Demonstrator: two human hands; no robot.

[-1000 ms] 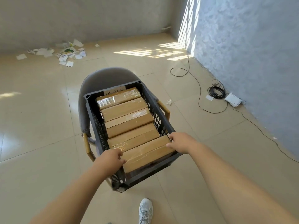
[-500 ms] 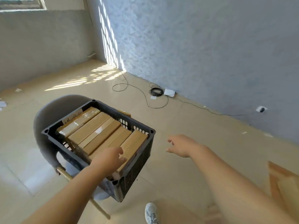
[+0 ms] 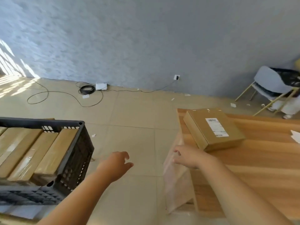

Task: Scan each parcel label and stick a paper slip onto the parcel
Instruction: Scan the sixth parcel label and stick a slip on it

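A brown cardboard parcel with a white printed label lies flat near the left corner of a wooden table. My right hand hovers open at the table's left edge, just in front of that parcel, touching nothing. My left hand is open in mid-air over the floor, between the table and a black plastic crate. The crate at the left holds several taped brown parcels standing side by side. White paper slips show at the table's right edge.
A clear plastic sheet hangs off the table's left side. A coiled black cable and a white box lie by the grey wall. A grey chair with a black bag stands at the far right. Paper scraps dot the tiled floor.
The view has swung right from the crate to the table. My left hand has come off the parcels in the crate, and both hands have moved right, toward the table.
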